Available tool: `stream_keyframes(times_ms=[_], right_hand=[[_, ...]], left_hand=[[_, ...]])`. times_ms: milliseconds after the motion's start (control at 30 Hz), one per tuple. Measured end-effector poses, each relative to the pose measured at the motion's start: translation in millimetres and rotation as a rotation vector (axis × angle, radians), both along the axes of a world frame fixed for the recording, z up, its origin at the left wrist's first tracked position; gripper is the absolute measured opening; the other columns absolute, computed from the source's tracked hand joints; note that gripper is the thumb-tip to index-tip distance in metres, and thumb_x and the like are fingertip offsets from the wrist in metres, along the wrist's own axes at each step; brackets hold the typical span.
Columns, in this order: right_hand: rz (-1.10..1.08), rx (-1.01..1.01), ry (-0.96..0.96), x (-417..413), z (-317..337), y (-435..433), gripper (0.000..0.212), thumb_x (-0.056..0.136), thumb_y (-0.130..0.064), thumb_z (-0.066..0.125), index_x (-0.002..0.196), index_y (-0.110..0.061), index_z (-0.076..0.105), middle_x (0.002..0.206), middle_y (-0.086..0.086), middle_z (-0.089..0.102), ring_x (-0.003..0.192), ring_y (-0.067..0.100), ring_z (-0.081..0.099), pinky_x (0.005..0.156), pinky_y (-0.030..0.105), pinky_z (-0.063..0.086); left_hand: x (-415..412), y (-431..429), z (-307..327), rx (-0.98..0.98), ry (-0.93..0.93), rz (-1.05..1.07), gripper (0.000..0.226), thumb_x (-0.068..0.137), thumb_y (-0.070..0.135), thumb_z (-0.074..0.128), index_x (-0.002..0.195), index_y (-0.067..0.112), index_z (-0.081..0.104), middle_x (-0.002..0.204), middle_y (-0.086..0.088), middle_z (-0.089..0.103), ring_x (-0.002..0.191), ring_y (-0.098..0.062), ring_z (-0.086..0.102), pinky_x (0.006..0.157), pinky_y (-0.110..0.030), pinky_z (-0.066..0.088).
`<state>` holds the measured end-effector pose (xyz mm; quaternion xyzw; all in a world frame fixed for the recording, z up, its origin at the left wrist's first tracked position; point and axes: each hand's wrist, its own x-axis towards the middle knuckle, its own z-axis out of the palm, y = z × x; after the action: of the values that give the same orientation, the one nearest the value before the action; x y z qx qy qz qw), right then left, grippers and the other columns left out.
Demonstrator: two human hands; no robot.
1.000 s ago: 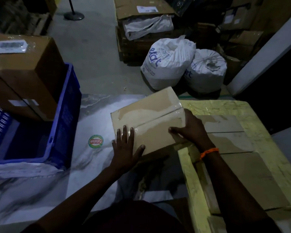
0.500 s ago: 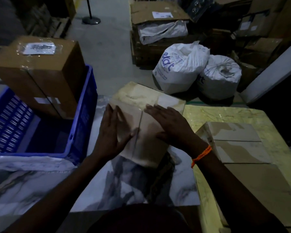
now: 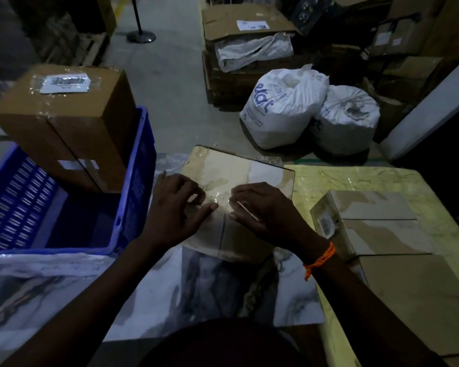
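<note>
Box: flat cardboard box [image 3: 249, 170] under glossy tape, lying on the marbled tabletop [image 3: 210, 287], just beside the blue crate [image 3: 141, 160].
Left hand: left hand [image 3: 175, 205] rests on the box top, fingers curled, thumb straight; I cannot tell if it pinches the film.
Right hand: right hand [image 3: 265, 207] grips a thin pale stick [image 3: 247, 210] against the box.
Writing: white sack [image 3: 284, 107] has blue letters, roughly "ekat", creased.
Unreadable: the label [image 3: 64, 82] on the brown carton [image 3: 72, 120] is blurred.
</note>
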<state>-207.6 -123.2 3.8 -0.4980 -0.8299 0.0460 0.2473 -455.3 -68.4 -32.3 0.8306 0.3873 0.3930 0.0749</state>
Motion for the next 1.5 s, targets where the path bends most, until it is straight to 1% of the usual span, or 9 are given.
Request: stream_keyframes(times_ms=[100,233,500,700,867,1133,1267,1400,1500], right_hand=[[-0.137,0.024,-0.006,-7,-1,3,0.042,0.094,-0.042,0.068,0.123,-0.012,0.070,0.124,0.009,0.066,0.110,0.023,0.058,0.090,0.035,0.048],[-0.356,-0.065,-0.084,-13,1,16,0.063,0.095,-0.056,0.050,0.136,-0.010,0.063,0.137,0.014,0.060,0.124,0.030,0.055,0.099,0.043,0.047],[-0.411,-0.073,-0.159,-24,2,13,0.059,0.101,-0.051,0.036,0.131,-0.010,0.068,0.130,0.013,0.066,0.120,0.028,0.060,0.098,0.040,0.047],[-0.330,-0.192,-0.224,-12,-6,-7,0.080,0.105,-0.064,0.009,0.153,-0.012,0.048,0.160,0.014,0.044,0.151,0.029,0.036,0.122,0.051,0.028],[-0.338,-0.105,-0.310,-3,-19,-43,0.073,0.107,-0.063,0.014,0.160,-0.017,0.038,0.168,0.006,0.030,0.156,0.026,0.025,0.124,0.054,0.017],[-0.346,-0.143,-0.311,-3,-22,-45,0.078,0.104,-0.070,0.014,0.162,-0.021,0.033,0.170,0.001,0.023,0.158,0.023,0.018,0.123,0.062,0.016],[-0.379,-0.210,0.002,3,-21,-37,0.078,0.103,-0.071,0.016,0.162,-0.022,0.026,0.173,0.004,0.006,0.160,0.020,0.000,0.128,0.049,0.005],[-0.735,-0.257,0.535,18,-7,-24,0.080,0.095,-0.053,0.065,0.158,-0.015,0.035,0.157,0.002,0.040,0.144,0.019,0.037,0.117,0.038,0.033],[-0.758,-0.500,0.855,30,3,-11,0.060,0.092,-0.047,0.075,0.139,-0.016,0.054,0.125,-0.009,0.059,0.114,0.012,0.058,0.099,0.035,0.051]], left_hand=[[5,11,13,-0.002,0.106,-0.089,0.033,0.098,0.038,0.063,0.114,0.010,0.070,0.120,-0.009,0.064,0.115,-0.027,0.058,0.107,-0.054,0.039],[14,28,28,-0.155,0.337,-0.186,0.058,0.105,0.048,0.037,0.152,0.014,0.046,0.158,-0.008,0.045,0.146,-0.024,0.041,0.117,-0.047,0.037],[13,36,25,-0.167,0.451,-0.208,0.055,0.106,0.050,0.032,0.146,0.019,0.055,0.151,-0.005,0.053,0.135,-0.021,0.048,0.106,-0.043,0.045],[3,26,30,-0.187,0.460,-0.239,0.065,0.106,0.057,0.020,0.155,0.020,0.042,0.163,-0.005,0.037,0.151,-0.022,0.031,0.119,-0.040,0.022],[-21,13,15,-0.113,0.549,-0.301,0.060,0.109,0.058,0.021,0.160,0.029,0.028,0.168,0.001,0.023,0.157,-0.019,0.016,0.125,-0.046,0.016],[-18,12,10,-0.161,0.470,-0.298,0.060,0.107,0.060,0.024,0.158,0.030,0.034,0.167,0.002,0.026,0.157,-0.019,0.018,0.124,-0.055,0.022],[-12,17,18,-0.349,0.254,-0.286,0.060,0.104,0.064,0.030,0.151,0.032,0.047,0.167,0.000,0.027,0.157,-0.014,0.012,0.126,-0.047,0.017],[-5,37,34,-0.579,-0.038,-0.090,0.079,0.087,0.066,0.051,0.150,0.018,0.048,0.148,0.010,0.039,0.140,-0.011,0.037,0.107,-0.026,0.041],[7,55,37,-0.859,-0.108,-0.013,0.073,0.093,0.053,0.066,0.153,0.020,0.040,0.134,0.010,0.048,0.121,-0.013,0.052,0.082,-0.014,0.045]])
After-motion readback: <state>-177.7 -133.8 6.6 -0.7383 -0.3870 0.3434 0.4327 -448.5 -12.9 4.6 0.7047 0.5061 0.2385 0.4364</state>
